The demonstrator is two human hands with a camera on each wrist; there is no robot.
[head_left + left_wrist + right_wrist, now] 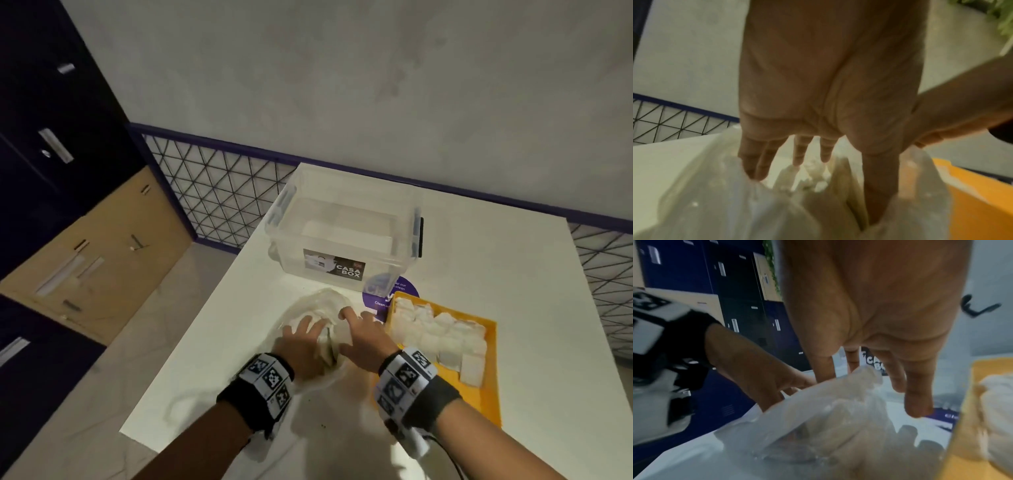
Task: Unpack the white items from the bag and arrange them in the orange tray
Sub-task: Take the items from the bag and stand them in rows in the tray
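Observation:
A crumpled translucent plastic bag [322, 301] lies on the white table [513, 274], left of the orange tray [489, 394]. Several white blocks [442, 335] sit in rows in the tray. My left hand [305, 334] rests on the bag with its fingers straight and spread. In the left wrist view its fingers [760, 162] reach into the bag's mouth [715, 203], where white lumps [812, 178] show, and the thumb lies in a fold. My right hand [352, 330] lies on the bag's right side, beside the tray, fingers [916, 394] extended over the plastic [818, 418].
A clear lidless storage box [346, 236] labelled Casa Box stands just behind the bag. A round purple sticker [394, 294] lies between box and tray. The table's left edge [191, 325] drops to the floor; dark and tan lockers [68, 171] stand at left.

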